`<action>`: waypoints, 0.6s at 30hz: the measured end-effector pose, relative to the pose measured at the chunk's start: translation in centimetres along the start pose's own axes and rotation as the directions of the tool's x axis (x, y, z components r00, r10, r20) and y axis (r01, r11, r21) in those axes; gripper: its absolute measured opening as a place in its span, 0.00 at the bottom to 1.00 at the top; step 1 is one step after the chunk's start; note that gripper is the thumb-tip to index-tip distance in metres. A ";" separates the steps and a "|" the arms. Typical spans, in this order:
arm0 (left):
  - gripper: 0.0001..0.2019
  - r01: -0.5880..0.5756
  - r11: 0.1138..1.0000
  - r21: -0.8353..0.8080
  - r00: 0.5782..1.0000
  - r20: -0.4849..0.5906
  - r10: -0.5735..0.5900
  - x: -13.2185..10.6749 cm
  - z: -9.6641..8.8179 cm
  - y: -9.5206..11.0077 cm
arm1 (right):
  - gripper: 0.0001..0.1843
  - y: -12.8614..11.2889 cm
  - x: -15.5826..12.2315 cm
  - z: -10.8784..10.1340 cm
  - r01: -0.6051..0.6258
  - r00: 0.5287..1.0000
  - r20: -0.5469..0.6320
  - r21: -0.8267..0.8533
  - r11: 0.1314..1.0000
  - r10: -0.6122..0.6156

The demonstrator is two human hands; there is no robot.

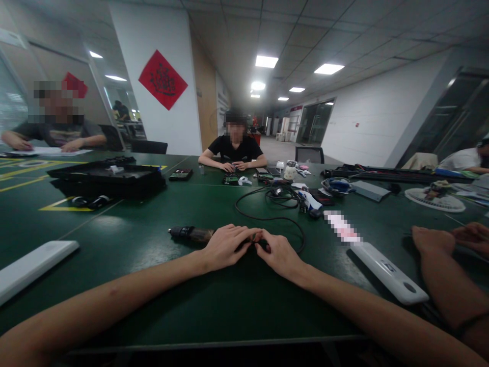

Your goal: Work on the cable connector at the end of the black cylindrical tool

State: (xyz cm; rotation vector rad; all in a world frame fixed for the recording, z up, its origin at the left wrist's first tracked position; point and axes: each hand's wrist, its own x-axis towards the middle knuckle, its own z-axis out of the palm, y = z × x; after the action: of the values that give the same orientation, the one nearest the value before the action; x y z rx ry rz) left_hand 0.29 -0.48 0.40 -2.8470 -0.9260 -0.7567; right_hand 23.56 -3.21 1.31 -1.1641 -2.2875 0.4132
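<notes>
A corded electric screwdriver (pixel 187 233), by its look, lies on the green table with its narrow black nose pointing left. My left hand (pixel 229 245) is closed over the rear of its body, hiding much of it. My right hand (pixel 280 255) is closed in a pinch at the tail end, where the black cord (pixel 301 232) seems to come in. Fingertips of both hands meet around a small dark part there; its detail is hidden. From the right hand, the cord loops back over the table.
A black tray-like casing (pixel 107 176) sits at the left. White long devices lie at left (pixel 38 265) and right (pixel 389 272). Cables, circuit boards and a white disc (pixel 435 200) are farther back. A neighbour's arm (pixel 446 275) rests at the right; two people sit across.
</notes>
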 end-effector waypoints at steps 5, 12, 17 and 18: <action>0.27 0.008 1.000 -0.009 1.000 -0.005 -0.008 0.1 -0.3 0.2 | 0.07 0.0 0.1 0.0 0.000 1.000 0.005 0.012 1.000 0.000; 0.32 0.029 0.999 -0.027 0.999 -0.033 -0.030 0.0 -0.8 0.8 | 0.05 0.1 0.2 0.2 -0.011 1.000 -0.007 0.002 1.000 0.011; 0.25 0.061 0.997 -0.036 0.997 -0.053 -0.063 0.0 -0.5 0.5 | 0.05 -0.1 0.1 0.1 0.002 1.000 0.000 0.007 1.000 -0.002; 0.24 0.064 0.997 -0.042 0.997 -0.050 -0.066 0.0 -0.4 0.4 | 0.05 -0.1 0.1 0.1 0.004 1.000 -0.003 0.007 1.000 -0.004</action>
State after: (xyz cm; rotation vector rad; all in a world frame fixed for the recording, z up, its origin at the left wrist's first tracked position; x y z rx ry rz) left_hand 0.37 -0.88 0.80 -2.8294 -1.0118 -0.8603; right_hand 23.44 -3.18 1.32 -1.1556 -2.2837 0.4177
